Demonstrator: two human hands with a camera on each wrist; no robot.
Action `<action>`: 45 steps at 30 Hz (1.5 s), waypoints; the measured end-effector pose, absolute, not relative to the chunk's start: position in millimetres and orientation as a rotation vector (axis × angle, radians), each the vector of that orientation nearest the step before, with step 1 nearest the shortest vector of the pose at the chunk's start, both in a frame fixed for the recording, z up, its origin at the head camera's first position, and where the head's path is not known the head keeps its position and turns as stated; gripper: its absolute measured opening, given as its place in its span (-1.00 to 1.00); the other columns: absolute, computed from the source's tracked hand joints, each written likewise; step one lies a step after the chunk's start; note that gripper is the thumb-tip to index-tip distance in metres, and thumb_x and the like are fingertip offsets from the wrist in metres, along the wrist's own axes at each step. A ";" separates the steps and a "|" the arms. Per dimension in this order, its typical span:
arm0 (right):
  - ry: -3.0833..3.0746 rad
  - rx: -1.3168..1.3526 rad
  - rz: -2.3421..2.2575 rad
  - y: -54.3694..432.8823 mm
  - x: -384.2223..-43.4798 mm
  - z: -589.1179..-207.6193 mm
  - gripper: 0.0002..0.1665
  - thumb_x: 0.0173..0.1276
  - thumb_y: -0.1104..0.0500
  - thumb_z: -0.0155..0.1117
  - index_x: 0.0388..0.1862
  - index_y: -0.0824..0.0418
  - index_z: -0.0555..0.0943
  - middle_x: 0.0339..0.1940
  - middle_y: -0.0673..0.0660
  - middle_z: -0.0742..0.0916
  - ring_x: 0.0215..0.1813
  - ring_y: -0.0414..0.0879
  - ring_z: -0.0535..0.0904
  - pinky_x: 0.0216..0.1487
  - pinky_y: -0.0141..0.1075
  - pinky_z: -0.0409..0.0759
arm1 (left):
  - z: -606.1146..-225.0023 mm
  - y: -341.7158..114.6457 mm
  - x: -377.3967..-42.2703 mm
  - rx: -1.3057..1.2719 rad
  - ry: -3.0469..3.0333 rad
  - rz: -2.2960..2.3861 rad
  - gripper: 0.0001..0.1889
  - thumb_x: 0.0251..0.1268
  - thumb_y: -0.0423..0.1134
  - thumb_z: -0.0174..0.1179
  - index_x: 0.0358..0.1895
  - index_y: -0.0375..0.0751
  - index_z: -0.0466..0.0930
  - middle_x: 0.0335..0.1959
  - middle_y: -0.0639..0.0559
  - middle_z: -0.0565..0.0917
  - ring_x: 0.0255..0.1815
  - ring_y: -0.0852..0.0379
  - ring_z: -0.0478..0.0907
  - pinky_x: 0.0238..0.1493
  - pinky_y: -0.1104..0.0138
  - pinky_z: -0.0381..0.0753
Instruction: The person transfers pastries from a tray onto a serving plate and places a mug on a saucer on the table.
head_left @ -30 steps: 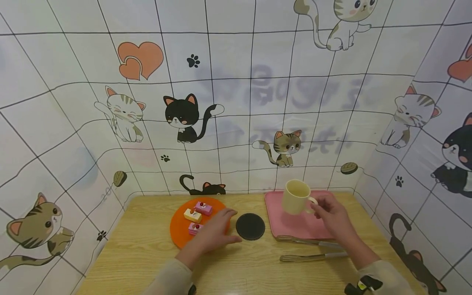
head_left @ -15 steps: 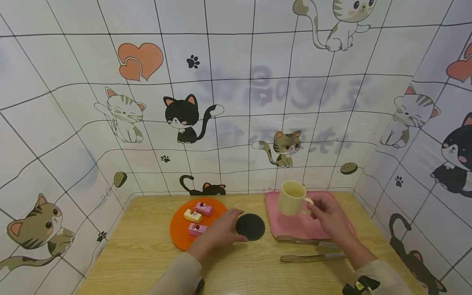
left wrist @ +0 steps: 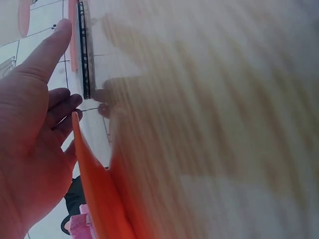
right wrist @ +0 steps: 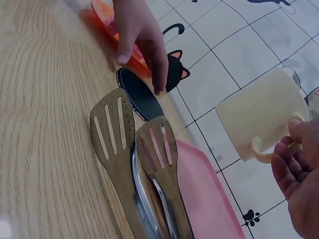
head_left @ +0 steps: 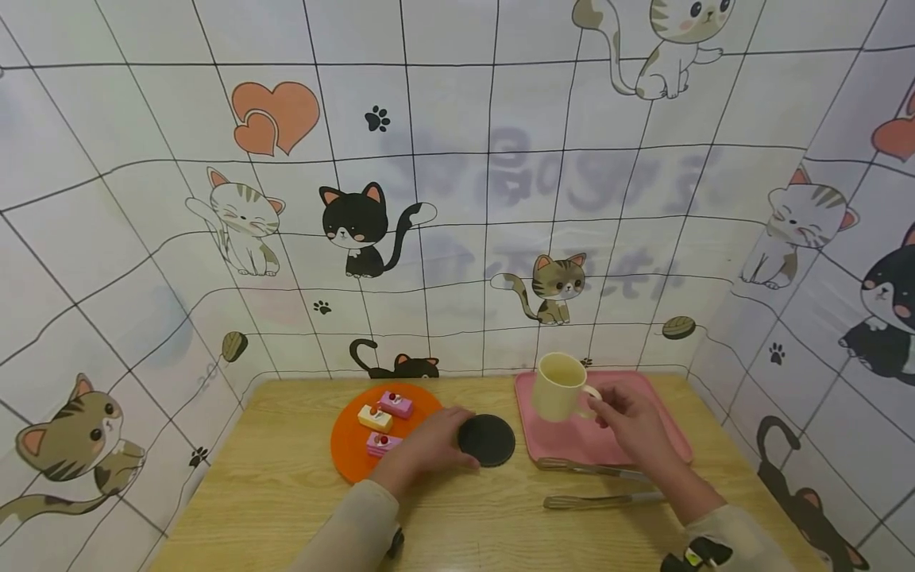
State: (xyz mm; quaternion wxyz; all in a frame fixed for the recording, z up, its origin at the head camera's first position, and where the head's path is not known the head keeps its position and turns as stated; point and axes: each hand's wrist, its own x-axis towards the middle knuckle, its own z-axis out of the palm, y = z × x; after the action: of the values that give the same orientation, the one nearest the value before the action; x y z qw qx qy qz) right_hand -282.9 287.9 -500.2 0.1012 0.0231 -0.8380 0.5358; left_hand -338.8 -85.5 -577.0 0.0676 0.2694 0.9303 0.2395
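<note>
A pale yellow mug hangs above the pink tray, and my right hand pinches its handle between thumb and fingers. The right wrist view shows the mug lifted clear of the tray. Near the table's middle lies a round black coaster. My left hand hovers at the coaster's left side, thumb and fingers spread apart. In the left wrist view the palm holds nothing, and a small gap separates the fingers from the coaster.
An orange plate with small toy cakes lies left, partly behind my left hand. Two slotted brown-headed utensils lie at right: one along the tray's front edge, another nearer me. A cat-printed wall covering stands behind the table.
My left hand has moved right, from over the plate's edge to the coaster's left side. The right hand has carried the mug left and slightly lower.
</note>
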 end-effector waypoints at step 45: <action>-2.509 0.277 1.786 235.9 -291.1 -522.7 -0.81 0.63 0.18 0.44 0.04 0.28 0.70 -0.15 0.24 0.76 -0.21 -0.07 0.67 -0.16 -0.23 0.78 | -576.4 -82.3 -345.9 0.849 2.817 0.675 -0.12 0.19 0.21 0.66 0.53 -0.09 0.60 0.42 0.03 0.62 0.44 -0.03 0.52 0.59 0.04 0.47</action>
State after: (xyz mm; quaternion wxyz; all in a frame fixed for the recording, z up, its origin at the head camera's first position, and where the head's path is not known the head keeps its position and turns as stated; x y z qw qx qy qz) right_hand -291.1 235.9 -522.7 0.0247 0.0894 -0.8113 0.5773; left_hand -345.9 -82.3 -576.4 0.0613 0.2807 0.9315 0.2232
